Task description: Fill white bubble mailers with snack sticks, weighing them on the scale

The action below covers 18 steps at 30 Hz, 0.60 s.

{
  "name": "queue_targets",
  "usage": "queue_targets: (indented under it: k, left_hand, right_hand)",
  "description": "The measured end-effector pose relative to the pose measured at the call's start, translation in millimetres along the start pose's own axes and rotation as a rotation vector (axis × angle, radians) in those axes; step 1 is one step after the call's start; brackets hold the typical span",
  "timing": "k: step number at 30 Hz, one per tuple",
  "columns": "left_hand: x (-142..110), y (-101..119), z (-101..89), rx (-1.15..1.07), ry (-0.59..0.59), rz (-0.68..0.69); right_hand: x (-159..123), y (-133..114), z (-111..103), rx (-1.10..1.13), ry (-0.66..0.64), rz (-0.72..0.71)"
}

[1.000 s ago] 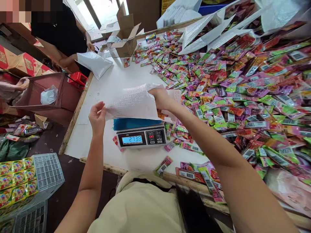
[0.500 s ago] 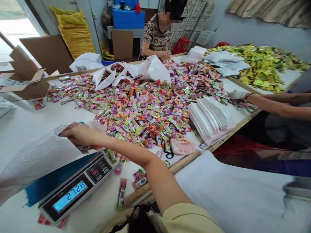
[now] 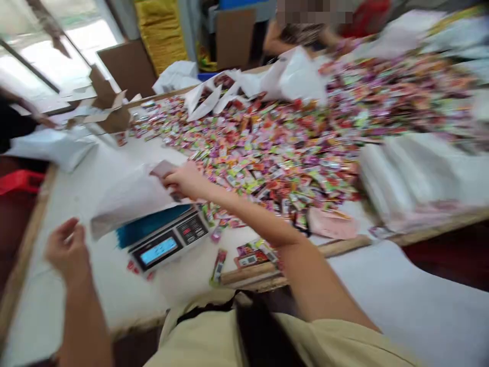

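My right hand [image 3: 185,181] grips the edge of a white bubble mailer bag [image 3: 128,199] that lies on the blue-topped digital scale [image 3: 164,239]. Away from the bag, my left hand [image 3: 66,250] hovers above the white table [image 3: 95,285] left of the scale; its fingers look loosely curled and blurred, with nothing seen in them. A big heap of small colourful snack packets [image 3: 275,153] covers the table just right of my right hand.
A stack of white mailer bags [image 3: 420,173] lies at the table's right edge. An open cardboard box [image 3: 109,114] and another filled white bag [image 3: 53,145] sit at the far left. A person sits behind the heap [image 3: 301,30]. Loose packets [image 3: 217,265] lie near the front edge.
The camera swung right and then partly back left. My left hand has let go of the bag and now hangs apart from it. My right hand stays on the bag.
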<state>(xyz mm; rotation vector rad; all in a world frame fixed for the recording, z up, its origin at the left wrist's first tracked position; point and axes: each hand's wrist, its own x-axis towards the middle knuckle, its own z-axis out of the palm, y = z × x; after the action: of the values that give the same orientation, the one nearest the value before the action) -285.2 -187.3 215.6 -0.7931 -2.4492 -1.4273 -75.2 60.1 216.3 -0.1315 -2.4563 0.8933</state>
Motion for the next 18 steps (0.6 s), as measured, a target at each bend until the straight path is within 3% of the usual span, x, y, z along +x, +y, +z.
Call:
queue_targets:
  k: [2,4,12,18]
  left_hand:
    - [-2.7,-10.8,-21.2,0.0,0.128,-0.032]
    - [-4.4,-15.9,-27.3,-0.015,0.124,-0.01]
    - [-13.5,-16.1,-25.1,-0.045,0.091,0.075]
    - [-13.7,-16.8,-25.3,-0.052,0.08,0.062]
  right_hand:
    - [-7.1,2.0,-1.0,0.022,0.03,0.009]
    - [-13.4,5.9,-2.0,0.093,0.138,0.01]
    - [-37.8,2.5,-15.7,0.236,0.347,0.084]
    - [-57.3,-14.5,-41.6,0.21,0.451,0.141]
